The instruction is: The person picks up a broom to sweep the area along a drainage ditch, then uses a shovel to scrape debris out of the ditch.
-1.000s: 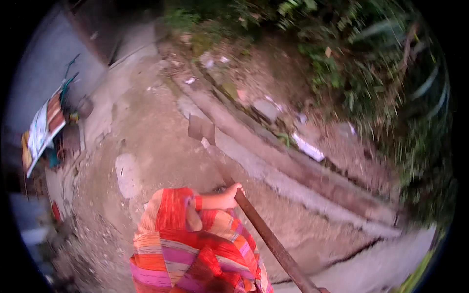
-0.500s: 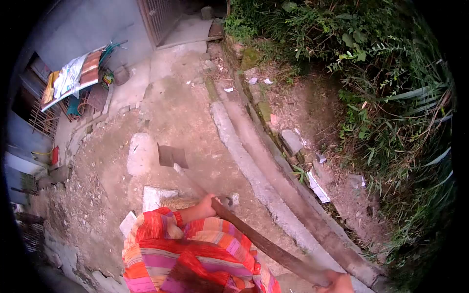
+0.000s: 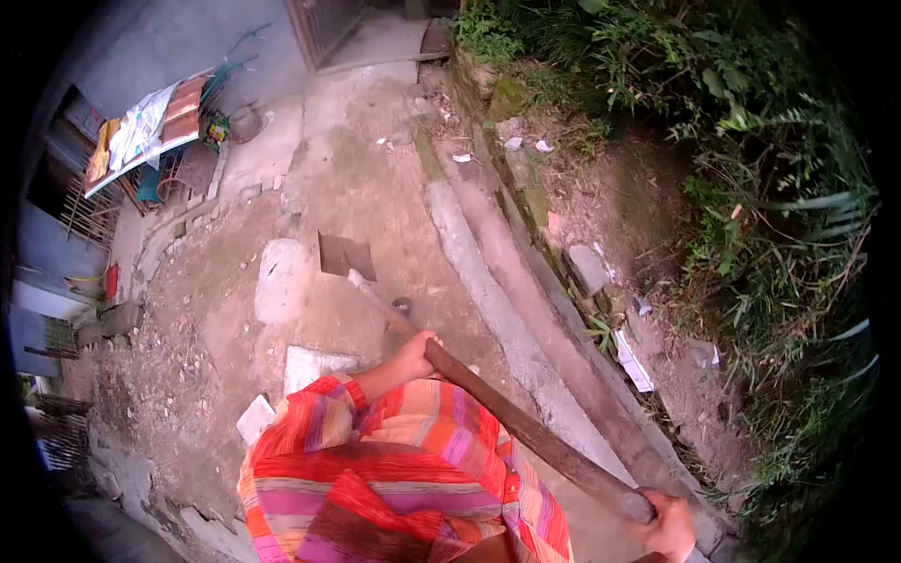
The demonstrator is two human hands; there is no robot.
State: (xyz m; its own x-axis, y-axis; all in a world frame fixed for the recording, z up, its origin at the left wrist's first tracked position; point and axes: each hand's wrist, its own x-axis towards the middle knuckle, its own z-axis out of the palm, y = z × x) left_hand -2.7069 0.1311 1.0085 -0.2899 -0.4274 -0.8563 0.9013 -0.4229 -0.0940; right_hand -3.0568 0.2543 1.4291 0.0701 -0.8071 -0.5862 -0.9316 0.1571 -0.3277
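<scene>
My left hand [image 3: 416, 357] is closed around the wooden handle of a long hoe [image 3: 516, 419], partway along it. At the lower right, my right hand [image 3: 668, 527] grips the handle's near end. The handle slants away to the upper left and narrows to a pale tip beside a flat, dark, square blade [image 3: 347, 255]. That blade is over the bare dirt; whether it touches the ground I cannot tell. A small dark round thing [image 3: 402, 305] shows beside the shaft. My striped sleeve and clothing [image 3: 404, 469] hide the ground below.
Pale flat stones [image 3: 282, 281] lie left of the blade. A concrete-edged channel [image 3: 507, 328] curves along the right, with dense bushes [image 3: 751, 188] beyond. At the upper left, a low shelter with a rusty sheet roof [image 3: 183, 111] and a bucket [image 3: 245, 123] stand near the house wall.
The blade has moved farther from me over the dirt, with both hands still on the handle. The view has shifted slightly, and my right hand shows more fully.
</scene>
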